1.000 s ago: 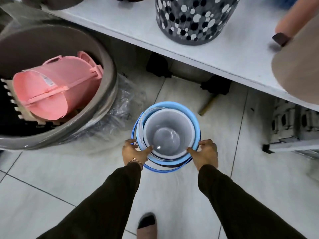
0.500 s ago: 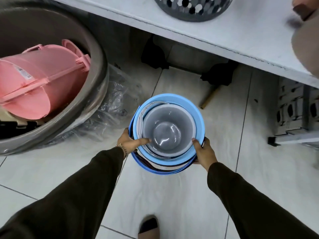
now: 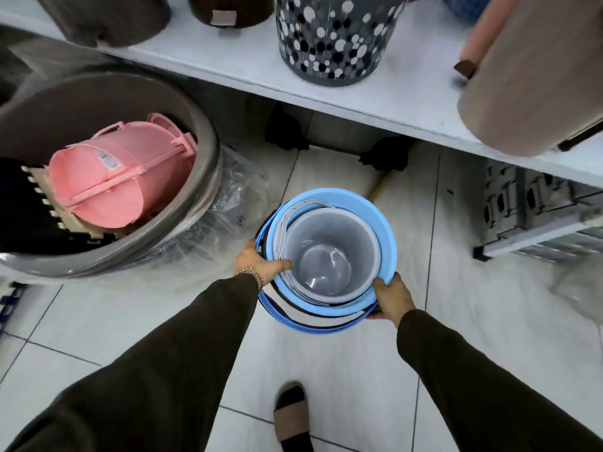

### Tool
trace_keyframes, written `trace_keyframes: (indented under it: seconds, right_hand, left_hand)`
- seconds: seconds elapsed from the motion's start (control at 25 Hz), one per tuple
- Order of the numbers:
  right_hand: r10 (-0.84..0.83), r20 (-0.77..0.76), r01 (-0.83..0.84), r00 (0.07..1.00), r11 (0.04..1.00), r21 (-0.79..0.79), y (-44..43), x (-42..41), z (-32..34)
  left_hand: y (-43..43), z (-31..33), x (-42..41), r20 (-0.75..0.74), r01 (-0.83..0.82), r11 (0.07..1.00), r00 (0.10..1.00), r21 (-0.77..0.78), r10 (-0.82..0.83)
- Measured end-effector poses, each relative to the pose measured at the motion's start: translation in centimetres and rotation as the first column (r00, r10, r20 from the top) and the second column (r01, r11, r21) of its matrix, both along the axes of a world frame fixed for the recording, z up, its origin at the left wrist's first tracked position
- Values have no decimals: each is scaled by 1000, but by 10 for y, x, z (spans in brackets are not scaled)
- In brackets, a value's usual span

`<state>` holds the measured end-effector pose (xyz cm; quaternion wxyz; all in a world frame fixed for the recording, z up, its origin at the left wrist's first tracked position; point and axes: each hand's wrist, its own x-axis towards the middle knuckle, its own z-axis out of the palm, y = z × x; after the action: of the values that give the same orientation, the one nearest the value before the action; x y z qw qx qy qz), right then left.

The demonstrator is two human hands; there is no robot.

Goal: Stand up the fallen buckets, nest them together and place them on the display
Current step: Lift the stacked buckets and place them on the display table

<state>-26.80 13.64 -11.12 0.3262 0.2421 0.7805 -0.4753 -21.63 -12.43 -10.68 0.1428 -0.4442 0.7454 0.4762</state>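
A nested stack of buckets stands upright between my hands, above the tiled floor: a light blue bucket [image 3: 375, 223] outside, a grey bucket [image 3: 329, 252] inside it, with blue and dark handles hanging down at the front. My left hand [image 3: 257, 265] grips the stack's left rim, thumb over the edge. My right hand [image 3: 390, 296] holds the right rim from below. The white display shelf [image 3: 228, 57] runs across the top of the view, beyond the stack.
A large grey tub [image 3: 208, 177] at the left holds a pink bucket [image 3: 107, 181] lying on its side. On the shelf stand a dotted bin [image 3: 332, 37], dark bins and a beige bin [image 3: 535, 76]. Crumpled clear plastic lies beside the tub. My foot [image 3: 290, 415] is below.
The stack has risen a little off the floor in both hands. My right hand slid lower under the rim. The view tilted up, showing more of the shelf.
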Motion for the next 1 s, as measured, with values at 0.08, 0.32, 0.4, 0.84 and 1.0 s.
trace_keyframes:
  seconds: [0.08,0.32,0.4,0.84,1.0]
  right_hand:
    - [12,-35,-12,999,1000,11,4,10,44]
    - [2,-141,-3,990,1000,-12,10,43,226]
    - [3,-181,-6,983,1000,-19,12,55,295]
    - [66,-607,-43,792,998,53,-6,17,597]
    - [51,-687,-47,725,999,25,-32,-49,653]
  left_hand:
    - [5,47,13,-17,25,998,1000,-53,-26]
    - [8,228,53,-171,45,997,984,-66,-55]
    - [6,295,65,-249,44,997,967,-64,-58]
    - [-19,596,35,-563,34,980,814,-195,-140]
    - [-44,649,-30,-653,18,981,744,-192,-142]
